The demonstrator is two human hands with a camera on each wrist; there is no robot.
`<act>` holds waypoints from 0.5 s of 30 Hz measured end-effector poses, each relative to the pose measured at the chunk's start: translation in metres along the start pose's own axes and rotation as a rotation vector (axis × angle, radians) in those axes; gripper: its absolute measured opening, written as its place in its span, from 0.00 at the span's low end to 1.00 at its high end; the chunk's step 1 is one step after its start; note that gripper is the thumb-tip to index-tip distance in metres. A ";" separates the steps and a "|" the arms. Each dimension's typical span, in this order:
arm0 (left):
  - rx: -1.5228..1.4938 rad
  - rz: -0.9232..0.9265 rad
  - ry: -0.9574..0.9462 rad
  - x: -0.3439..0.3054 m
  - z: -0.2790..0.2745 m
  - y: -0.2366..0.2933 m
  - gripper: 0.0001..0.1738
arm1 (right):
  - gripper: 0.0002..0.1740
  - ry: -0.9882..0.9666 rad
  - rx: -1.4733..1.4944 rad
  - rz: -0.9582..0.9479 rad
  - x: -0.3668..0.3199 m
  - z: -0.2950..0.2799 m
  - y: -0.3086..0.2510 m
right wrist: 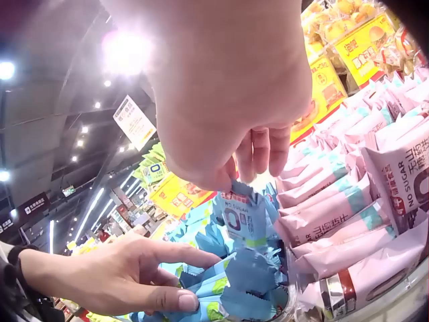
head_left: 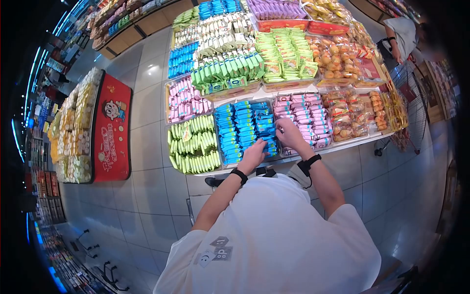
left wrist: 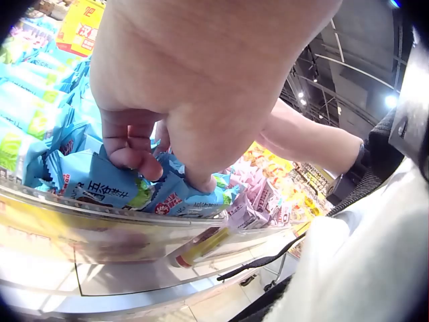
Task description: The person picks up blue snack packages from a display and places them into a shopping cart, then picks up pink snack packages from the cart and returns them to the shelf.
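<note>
My right hand (right wrist: 234,114) pinches the top of a blue snack packet (right wrist: 241,218) marked "NO SUGAR", which stands upright in the right wrist view. My left hand (right wrist: 120,272) rests on the blue packets just beside it, index finger and thumb extended over them. From the left wrist view, the fingertips of the left hand (left wrist: 201,94) touch a blue packet (left wrist: 100,181) near the front wall, its thumb on the neighbouring one. In the head view both hands are at the near right part of the blue packet bin (head_left: 237,130).
Pink packets (head_left: 303,120) fill the bin to the right, green packets (head_left: 193,144) the one to the left. A clear plastic wall (left wrist: 134,228) edges the front. Bagged bread (head_left: 342,105) lies further right. A red display stand (head_left: 112,132) and a shopping cart (head_left: 409,103) stand off the table.
</note>
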State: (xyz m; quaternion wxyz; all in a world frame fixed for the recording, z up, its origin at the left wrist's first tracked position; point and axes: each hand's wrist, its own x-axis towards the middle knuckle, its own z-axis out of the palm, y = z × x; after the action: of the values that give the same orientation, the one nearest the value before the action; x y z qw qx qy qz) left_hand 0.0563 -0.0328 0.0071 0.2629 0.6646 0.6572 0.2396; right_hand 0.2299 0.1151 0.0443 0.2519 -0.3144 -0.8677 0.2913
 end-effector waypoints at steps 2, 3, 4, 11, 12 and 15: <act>-0.008 -0.004 -0.001 0.000 -0.001 0.000 0.24 | 0.08 0.052 0.054 -0.009 0.000 -0.006 -0.003; -0.005 -0.002 0.004 0.001 0.000 -0.001 0.25 | 0.08 -0.012 0.012 0.017 0.001 -0.011 -0.008; -0.004 0.001 0.007 0.001 0.001 -0.002 0.25 | 0.08 -0.077 -0.029 0.044 0.001 -0.014 -0.012; -0.036 -0.045 -0.014 0.000 -0.001 -0.001 0.26 | 0.09 -0.360 -0.167 -0.042 0.000 0.001 -0.022; -0.029 -0.053 -0.027 0.000 -0.003 0.002 0.27 | 0.11 -0.339 -0.141 -0.049 -0.001 0.011 -0.016; -0.026 -0.061 -0.037 -0.001 -0.006 0.003 0.27 | 0.12 -0.311 -0.147 0.008 -0.002 0.027 -0.014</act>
State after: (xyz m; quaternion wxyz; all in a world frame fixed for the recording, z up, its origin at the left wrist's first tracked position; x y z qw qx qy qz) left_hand 0.0546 -0.0332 0.0142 0.2908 0.6450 0.6690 0.2276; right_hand 0.2094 0.0954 0.0342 0.0901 -0.2866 -0.9138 0.2733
